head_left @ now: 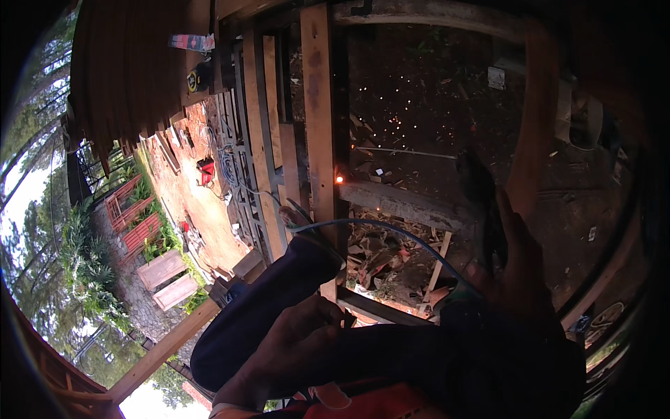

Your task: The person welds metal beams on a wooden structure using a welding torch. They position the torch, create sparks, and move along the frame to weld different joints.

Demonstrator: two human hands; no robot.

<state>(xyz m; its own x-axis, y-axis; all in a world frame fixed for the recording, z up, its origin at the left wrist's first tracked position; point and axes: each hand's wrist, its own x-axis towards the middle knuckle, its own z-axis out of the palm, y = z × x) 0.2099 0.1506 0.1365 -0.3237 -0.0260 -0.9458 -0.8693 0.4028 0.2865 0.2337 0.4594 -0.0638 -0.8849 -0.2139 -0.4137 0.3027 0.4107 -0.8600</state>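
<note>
- A glowing spot marks the brown beam's right edge: apparently partway; what remains, I cannot tell.
- Right of the beam, right hand closed around dark holder (rod tip near beam).
- Left hand, by the beam's lower end, curled; contents unclear.

- The person wears long, dark navy trousers, creased toward the hem.
- Just below the trousers shows a red garment with black parts and a pale, rounded patch.
- Beside the trousers, the left hand and wrist are bare.
- Right of the trousers, the right hand is ungloved; shadow obscures its sleeve.
</note>
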